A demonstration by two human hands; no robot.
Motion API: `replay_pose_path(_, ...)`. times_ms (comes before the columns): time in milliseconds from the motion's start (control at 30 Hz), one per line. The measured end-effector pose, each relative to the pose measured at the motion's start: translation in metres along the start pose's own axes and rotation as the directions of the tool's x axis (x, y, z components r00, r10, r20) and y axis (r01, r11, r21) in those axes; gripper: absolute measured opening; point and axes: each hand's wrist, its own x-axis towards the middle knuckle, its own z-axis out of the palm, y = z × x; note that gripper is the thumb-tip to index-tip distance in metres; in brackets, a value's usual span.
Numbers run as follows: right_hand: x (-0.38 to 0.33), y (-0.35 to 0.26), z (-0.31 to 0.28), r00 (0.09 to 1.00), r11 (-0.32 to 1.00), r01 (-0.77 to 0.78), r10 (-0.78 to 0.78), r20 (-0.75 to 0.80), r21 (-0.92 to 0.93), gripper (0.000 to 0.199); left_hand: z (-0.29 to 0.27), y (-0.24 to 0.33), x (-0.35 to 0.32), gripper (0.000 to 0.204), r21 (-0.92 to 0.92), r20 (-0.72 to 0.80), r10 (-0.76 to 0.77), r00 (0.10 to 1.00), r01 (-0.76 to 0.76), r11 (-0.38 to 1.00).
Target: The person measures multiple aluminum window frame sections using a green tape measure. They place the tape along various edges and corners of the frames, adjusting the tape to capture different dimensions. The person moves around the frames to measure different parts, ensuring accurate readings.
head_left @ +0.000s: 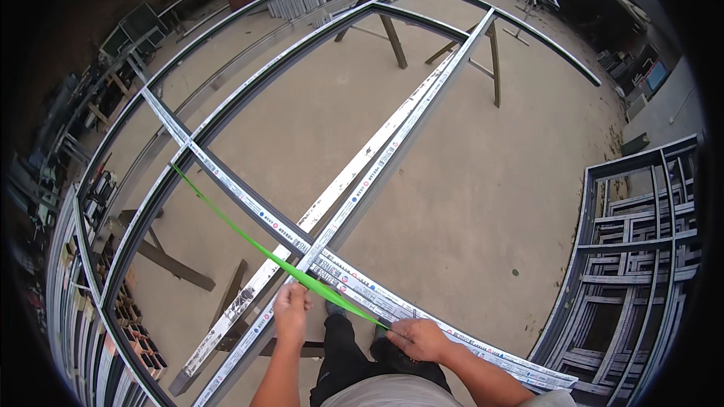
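Down by the near rail of the big metal frame, a green strip runs diagonally, long axis from the far-left rail down to the person's right. Right hand pins its near end flat against the rail, fingers pressed together on it. Left hand pinches the strip a bit further up, where the crossbar meets the rail. Both hands touch it; the rest stretches away up-left.

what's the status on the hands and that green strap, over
Left hand gripping thin green strap at frame joint. Right hand pinning strap's end on long grey metal frame. Nothing in the way.
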Motion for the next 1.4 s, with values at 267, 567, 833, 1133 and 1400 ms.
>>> replay_pose_path(267,-0.101,0.033,-0.004,0.976,0.989,-0.145,0.149,-0.158,0.037,0.028,0.062,-0.048,-0.093,0.025,0.196,0.427,-0.126,0.895,0.045,0.98)
replay_pose_path(567,-0.186,0.026,0.048,0.902,0.915,-0.399,0.403,-0.157,0.058,0.03,0.082,-0.03,-0.083,0.052,0.066,0.564,-0.282,0.776,0.298,0.952)
replay_pose_path(833,-0.242,0.027,0.088,0.894,0.903,-0.429,0.422,-0.155,-0.014,0.029,0.074,-0.027,-0.099,0.069,-0.072,0.456,-0.296,0.839,0.366,0.928)
replay_pose_path(1133,-0.349,0.072,0.138,0.861,0.895,-0.446,0.424,-0.282,-0.014,0.023,0.117,-0.009,-0.162,0.074,-0.218,0.468,0.007,0.884,0.108,0.97)
replay_pose_path(1400,-0.5,0.095,0.17,0.751,0.813,-0.55,0.582,-0.312,0.19,0.028,0.209,-0.046,-0.278,0.065,-0.16,0.607,0.076,0.791,0.028,0.987)
